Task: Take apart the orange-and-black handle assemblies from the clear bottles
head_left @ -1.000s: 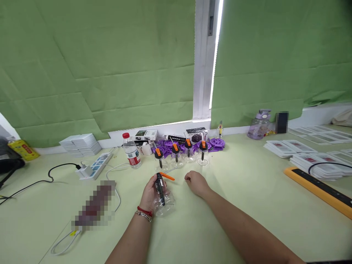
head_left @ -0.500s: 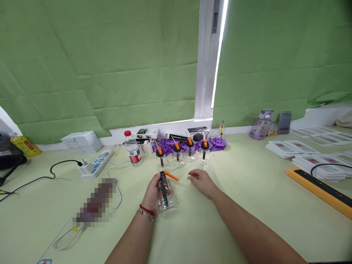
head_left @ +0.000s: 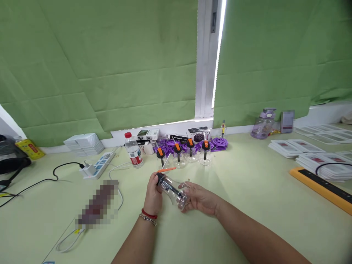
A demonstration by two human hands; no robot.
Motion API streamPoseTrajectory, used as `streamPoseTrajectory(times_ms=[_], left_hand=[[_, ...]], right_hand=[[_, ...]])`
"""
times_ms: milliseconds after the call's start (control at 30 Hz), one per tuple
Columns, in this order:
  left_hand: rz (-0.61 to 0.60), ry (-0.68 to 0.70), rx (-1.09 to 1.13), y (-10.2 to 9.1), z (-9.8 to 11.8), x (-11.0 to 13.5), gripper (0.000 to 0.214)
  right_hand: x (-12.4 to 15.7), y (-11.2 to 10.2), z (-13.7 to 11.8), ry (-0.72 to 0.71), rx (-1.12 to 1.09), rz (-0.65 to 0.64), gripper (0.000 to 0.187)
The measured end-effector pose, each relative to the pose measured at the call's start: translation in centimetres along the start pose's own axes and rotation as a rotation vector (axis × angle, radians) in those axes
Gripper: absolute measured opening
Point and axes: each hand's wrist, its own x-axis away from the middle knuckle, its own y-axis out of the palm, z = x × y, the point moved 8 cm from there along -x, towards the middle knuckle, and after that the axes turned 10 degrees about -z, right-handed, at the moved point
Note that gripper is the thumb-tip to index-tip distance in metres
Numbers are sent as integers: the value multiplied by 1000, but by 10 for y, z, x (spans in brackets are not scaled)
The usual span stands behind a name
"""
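At the left edge of the worktop (head_left: 247,190) lie a yellow box (head_left: 29,148) and a black cable (head_left: 55,171); the cable runs to a white power strip (head_left: 99,165). A stack of white cards (head_left: 84,143) sits behind the strip, against the green wall covering. A water bottle (head_left: 134,154) with a red cap stands upright to the right of the strip. The left hand (head_left: 153,194) grasps the black cap end of a clear spout bottle (head_left: 173,189), whose orange spout points away from the person. The bottle is held tilted above the worktop, near the centre. The right hand (head_left: 200,198) grasps its base end, fingers curled around it. Behind the hands, four similar bottles (head_left: 183,157) stand upright in a row, with purple parts (head_left: 217,142) just behind them. Farther right are a purple jug (head_left: 261,124), white card stacks (head_left: 302,146) and an orange-edged bar (head_left: 321,187).
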Motion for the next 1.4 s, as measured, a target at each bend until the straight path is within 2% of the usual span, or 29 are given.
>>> streamPoseTrajectory(times_ms=[67, 167, 233, 300, 400, 500, 567, 600, 633, 700, 767, 800, 900, 933, 1000, 1067, 1100, 1133, 1200, 1267, 1300, 1333, 1400], left_hand=[[-10, 39, -156, -5, 8, 0, 29], [-21, -26, -353, -5, 8, 1, 28], [-33, -53, -407, -1, 6, 2, 29], [-49, -58, -403, 4, 5, 2, 28], [-69, -91, -386, 11, -1, 3, 29], [-58, -107, -391, 14, -5, 6, 32], [-23, -59, -400, 13, -2, 9, 32], [-8, -23, -414, 13, 0, 10, 32], [-1, 14, -440, 14, 2, 12, 31], [-7, 72, -507, 16, 7, 13, 28], [-20, 99, -558, 19, 9, 14, 28], [-22, 101, -574, 20, 10, 14, 29], [-12, 77, -604, 19, 9, 12, 32], [-7, 66, -620, 19, 8, 12, 33], [-8, 54, -661, 21, 4, 11, 34], [-33, 56, -713, 24, 1, 11, 33], [-49, 57, -737, 26, 0, 11, 32], [-64, 56, -755, 27, -2, 11, 31], [-76, 45, -768, 27, -3, 10, 30], [-68, 22, -748, 25, -5, 9, 30], [-57, 13, -737, 23, -6, 9, 31], [-42, 6, -731, 22, -7, 9, 32], [-16, 2, -738, 22, -9, 10, 32]], right_hand=[[2, -6, -5, 6, 15, 45, 47], [6, -10, -4, 53, 61, 92, 42], [11, -13, -5, 44, 158, 142, 39], [19, -17, -12, -28, 390, 229, 39], [39, -11, -32, -185, 906, 334, 52], [56, 5, -44, -319, 1247, 281, 53], [61, 6, -47, -352, 1251, 265, 60], [61, 1, -47, -330, 1163, 281, 66], [60, -6, -42, -264, 1009, 288, 70], [53, -15, -23, -64, 675, 246, 65], [52, -14, -12, 35, 539, 196, 60], [54, -12, -17, -2, 594, 193, 59], [64, 1, -48, -308, 1003, 208, 64], [66, 3, -52, -354, 1063, 200, 67], [61, -11, -49, -284, 909, 233, 70], [51, -26, -29, -67, 606, 238, 64], [47, -29, -19, 25, 523, 226, 62], [46, -30, -14, 66, 531, 219, 61], [47, -25, -26, -48, 812, 229, 56], [55, -8, -43, -282, 1217, 216, 52], [58, -1, -47, -370, 1350, 202, 55], [60, 0, -50, -408, 1394, 207, 61], [58, -15, -49, -322, 1198, 282, 72]])
